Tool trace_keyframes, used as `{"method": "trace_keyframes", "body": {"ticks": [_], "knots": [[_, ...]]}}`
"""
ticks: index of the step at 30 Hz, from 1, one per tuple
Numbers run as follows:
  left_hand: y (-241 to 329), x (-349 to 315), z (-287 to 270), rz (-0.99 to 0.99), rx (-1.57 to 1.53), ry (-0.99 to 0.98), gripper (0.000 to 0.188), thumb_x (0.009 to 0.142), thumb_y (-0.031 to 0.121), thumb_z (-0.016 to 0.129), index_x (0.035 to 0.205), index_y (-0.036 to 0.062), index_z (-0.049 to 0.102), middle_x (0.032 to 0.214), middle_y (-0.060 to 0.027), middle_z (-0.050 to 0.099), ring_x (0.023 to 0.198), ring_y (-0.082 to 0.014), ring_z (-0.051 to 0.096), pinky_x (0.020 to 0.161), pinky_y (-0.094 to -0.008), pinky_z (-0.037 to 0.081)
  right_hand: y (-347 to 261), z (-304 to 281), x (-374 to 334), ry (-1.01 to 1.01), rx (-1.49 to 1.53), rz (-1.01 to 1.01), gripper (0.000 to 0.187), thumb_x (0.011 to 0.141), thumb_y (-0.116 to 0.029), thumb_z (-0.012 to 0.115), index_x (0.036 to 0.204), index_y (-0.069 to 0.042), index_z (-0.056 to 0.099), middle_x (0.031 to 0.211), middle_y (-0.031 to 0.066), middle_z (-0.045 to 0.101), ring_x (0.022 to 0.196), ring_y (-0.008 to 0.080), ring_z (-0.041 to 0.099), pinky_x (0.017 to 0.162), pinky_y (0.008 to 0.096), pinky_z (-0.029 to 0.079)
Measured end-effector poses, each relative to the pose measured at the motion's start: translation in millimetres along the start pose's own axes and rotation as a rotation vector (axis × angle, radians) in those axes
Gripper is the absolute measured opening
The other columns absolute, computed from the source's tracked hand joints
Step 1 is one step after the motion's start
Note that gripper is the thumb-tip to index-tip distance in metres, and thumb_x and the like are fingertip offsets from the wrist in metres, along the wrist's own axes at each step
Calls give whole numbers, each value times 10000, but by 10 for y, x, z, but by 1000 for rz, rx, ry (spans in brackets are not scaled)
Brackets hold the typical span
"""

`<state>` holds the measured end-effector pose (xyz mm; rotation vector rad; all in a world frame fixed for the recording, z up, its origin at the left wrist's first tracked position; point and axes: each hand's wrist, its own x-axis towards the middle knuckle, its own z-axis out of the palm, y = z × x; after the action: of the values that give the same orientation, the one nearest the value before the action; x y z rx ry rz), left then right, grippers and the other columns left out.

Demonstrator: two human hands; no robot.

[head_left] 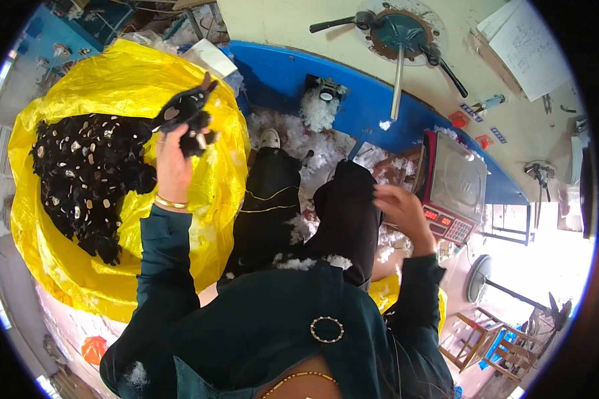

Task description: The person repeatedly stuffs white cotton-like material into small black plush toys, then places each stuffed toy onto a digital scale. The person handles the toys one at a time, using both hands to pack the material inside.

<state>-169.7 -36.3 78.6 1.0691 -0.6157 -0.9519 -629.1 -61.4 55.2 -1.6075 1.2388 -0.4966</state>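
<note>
My left hand (173, 167) is closed on a small black plush toy piece (182, 112), raised over the edge of a large yellow plastic sack (120, 63). It has fuzzy black fabric with pale pinkish patches; whether it is one piece or several bunched together I cannot tell. Inside the sack is a heap of similar black plush pieces (86, 179) with light oval patches. My right hand (406, 211) hovers beside my right knee, close to a red weighing scale (454, 183). Its fingers are extended and nothing shows in them.
A metal filling tube (397, 86) juts from a cream machine panel (279, 20) ahead, with black-handled levers on either side. White stuffing fluff (319, 143) covers the floor around my feet and clings to my clothes. Papers (526, 46) lie at the far right; wooden stools (492, 336) stand behind right.
</note>
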Motion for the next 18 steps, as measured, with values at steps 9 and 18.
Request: {"method": "trace_keyframes", "body": {"ticks": [9,18], "knots": [[-344,-728,1045,-579,-159,-354,266,875,100,597,1130,23,616,983,-41,664,903,-131,624,819,-249,488,-1131,924,795,-158,588,-321,358,820,-125,735,1132,-5,608,984,82,659,894,99,599,768,263,517],[-584,-787,1625,27,247,-372,583,896,91,600,1412,53,330,1396,-149,401,1280,-262,420,1069,-374,356,-900,913,641,348,-18,-598,399,642,-159,764,974,-25,590,1062,159,551,948,317,573,811,389,488]]}}
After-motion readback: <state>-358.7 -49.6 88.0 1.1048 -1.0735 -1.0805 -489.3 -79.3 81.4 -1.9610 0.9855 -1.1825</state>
